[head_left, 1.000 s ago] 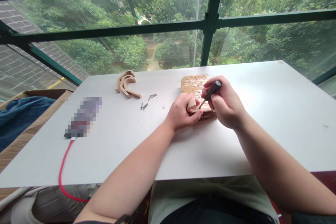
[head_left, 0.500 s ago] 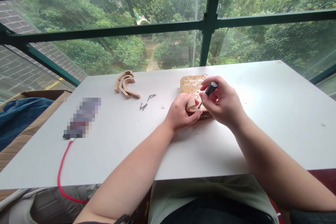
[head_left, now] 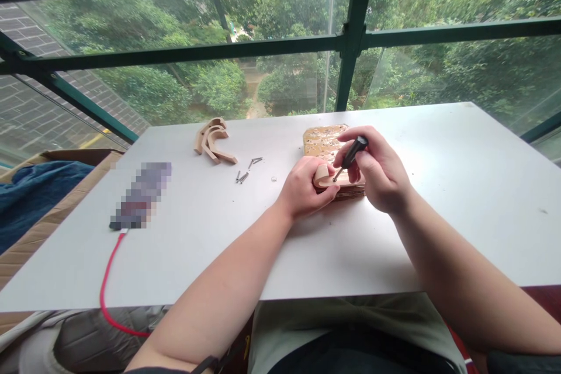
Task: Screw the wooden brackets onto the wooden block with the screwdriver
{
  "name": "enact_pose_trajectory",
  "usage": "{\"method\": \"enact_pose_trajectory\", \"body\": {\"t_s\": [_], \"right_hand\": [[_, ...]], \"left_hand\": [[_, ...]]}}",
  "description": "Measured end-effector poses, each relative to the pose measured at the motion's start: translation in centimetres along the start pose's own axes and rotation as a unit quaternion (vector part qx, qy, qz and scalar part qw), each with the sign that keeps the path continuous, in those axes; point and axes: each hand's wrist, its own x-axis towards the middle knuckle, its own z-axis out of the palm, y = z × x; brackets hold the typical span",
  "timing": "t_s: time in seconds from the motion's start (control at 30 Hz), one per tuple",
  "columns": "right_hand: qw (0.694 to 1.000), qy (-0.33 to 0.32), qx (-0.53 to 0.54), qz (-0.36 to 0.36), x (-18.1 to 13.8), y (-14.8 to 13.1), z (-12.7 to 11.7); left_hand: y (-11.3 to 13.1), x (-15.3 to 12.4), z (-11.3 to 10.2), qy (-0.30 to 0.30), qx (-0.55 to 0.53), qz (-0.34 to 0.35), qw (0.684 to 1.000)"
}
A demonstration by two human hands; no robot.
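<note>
My right hand (head_left: 377,169) is closed round the black handle of a screwdriver (head_left: 354,152). The shaft slants down to the left, and its tip meets a screw head in a curved wooden hook (head_left: 323,175). My left hand (head_left: 304,186) grips that hook, fingers over its bent end and thumb along the near side, pressing it on a worn block (head_left: 322,139). The block's yellowish top is pitted with holes, and its layered side shows below the hook. Part of the hook is hidden behind my fingers.
Several more wooden hooks (head_left: 214,141) lie at the table's back left. Loose screws (head_left: 242,176) and a small clear ring (head_left: 274,179) are left of my hands. A blurred-out phone-like object (head_left: 142,196) with a red cable (head_left: 104,286) lies further left, near a cardboard box (head_left: 65,193).
The right hand has turned and shifted slightly right, tilting the screwdriver handle further right. Its tip stays at the screw. My left hand keeps its hold on the hook.
</note>
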Motion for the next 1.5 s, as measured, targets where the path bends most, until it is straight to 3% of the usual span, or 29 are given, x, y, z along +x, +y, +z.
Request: {"method": "enact_pose_trajectory", "body": {"t_s": [0.5, 0.7, 0.9, 1.27, 1.5], "right_hand": [[0.979, 0.048, -0.199, -0.004, 0.5, -0.2, -0.4], [0.972, 0.063, -0.226, -0.018, 0.4, -0.7, -0.3], [0.982, 0.082, -0.167, 0.024, 0.1, 0.0, 0.3], [0.999, 0.000, -0.036, 0.016, -0.1, -0.4, 0.0], [0.993, 0.001, -0.114, 0.027, 0.2, -0.4, 0.0]], "left_hand": [[-0.1, 0.0, 0.1, 0.002, -0.002, 0.001, 1.000], [-0.2, 0.0, 0.1, 0.002, 0.000, 0.007, 1.000], [0.0, 0.1, 0.1, 0.002, -0.001, 0.007, 1.000], [0.1, 0.0, 0.0, -0.008, 0.004, -0.009, 1.000], [0.0, 0.0, 0.0, -0.003, 0.007, 0.004, 1.000]]}}
